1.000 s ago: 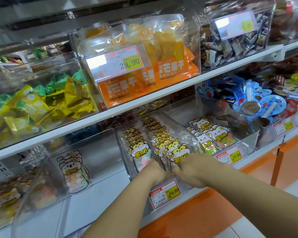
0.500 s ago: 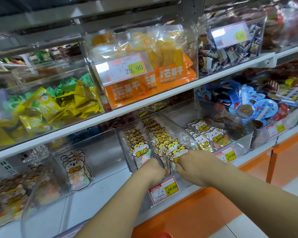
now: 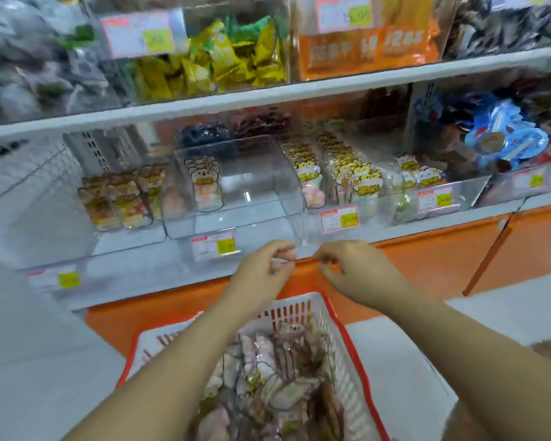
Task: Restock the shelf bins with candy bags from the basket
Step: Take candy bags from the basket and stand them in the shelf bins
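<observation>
A white basket with a red rim (image 3: 303, 308) sits on the floor below me, filled with several candy bags (image 3: 268, 377). My left hand (image 3: 263, 270) and my right hand (image 3: 358, 270) hover close together above the basket's far edge, in front of the lower shelf. Their fingers are loosely curled and I see nothing in them, though the view is blurred. Straight ahead is a clear bin (image 3: 255, 173) with one bear-shaped bag (image 3: 204, 186) at its left side. The bin to its right (image 3: 312, 214) is packed with rows of yellow-labelled bags (image 3: 341, 176).
Further clear bins line the lower shelf: brown-and-yellow bags (image 3: 118, 198) at left, white-labelled bags (image 3: 420, 176) and blue sweets (image 3: 503, 144) at right. The upper shelf (image 3: 268, 97) carries bins of yellow-green and orange packs. An orange base panel (image 3: 427, 256) runs under the shelf.
Both hands have left the yellow-labelled bin and drawn back and down over the basket. My view has swung left and down, bringing the basket into sight.
</observation>
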### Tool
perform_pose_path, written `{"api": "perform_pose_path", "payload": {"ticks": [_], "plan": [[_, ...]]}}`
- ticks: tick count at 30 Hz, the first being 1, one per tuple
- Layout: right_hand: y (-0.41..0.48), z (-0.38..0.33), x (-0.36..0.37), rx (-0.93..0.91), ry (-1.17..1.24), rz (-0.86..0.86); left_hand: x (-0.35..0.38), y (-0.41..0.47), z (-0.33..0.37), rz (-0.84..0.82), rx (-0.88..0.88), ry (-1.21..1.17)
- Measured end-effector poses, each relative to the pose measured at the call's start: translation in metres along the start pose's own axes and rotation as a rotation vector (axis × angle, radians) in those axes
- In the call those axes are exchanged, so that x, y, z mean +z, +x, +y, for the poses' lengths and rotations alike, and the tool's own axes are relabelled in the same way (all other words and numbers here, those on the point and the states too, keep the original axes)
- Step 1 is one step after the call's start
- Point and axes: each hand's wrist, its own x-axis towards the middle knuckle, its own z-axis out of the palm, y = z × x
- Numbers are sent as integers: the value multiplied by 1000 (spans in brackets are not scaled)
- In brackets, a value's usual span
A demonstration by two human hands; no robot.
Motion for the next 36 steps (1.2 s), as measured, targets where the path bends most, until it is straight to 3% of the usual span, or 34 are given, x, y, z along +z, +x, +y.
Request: {"api": "perform_pose_path", "payload": {"ticks": [6,12,15,20,23,27,31,33,36], "plan": [[-29,-42,83,25,13,-295,-12,-99,-100,42,-308,131],[-52,-40,149,-11,-74,-707,-10,-157,-173,-122,-438,377],[-59,-27,174,88,-84,-867,-12,-174,-202,-191,-468,627],[-72,-15,204,64,-172,-920,1,-186,-218,-425,-635,669],[-81,-18,218,102,-150,-880,11,-187,-221,-465,-648,660],[-87,-16,229,84,-190,-661,15,-187,-222,-467,-665,640],[-75,-7,221,396,-86,-363,16,-184,-224,-476,-682,643],[-72,-5,217,513,-10,-473,17,-184,-224,-486,-695,643],[-89,-3,233,605,96,-804,19,-183,-225,-483,-694,639]]}}
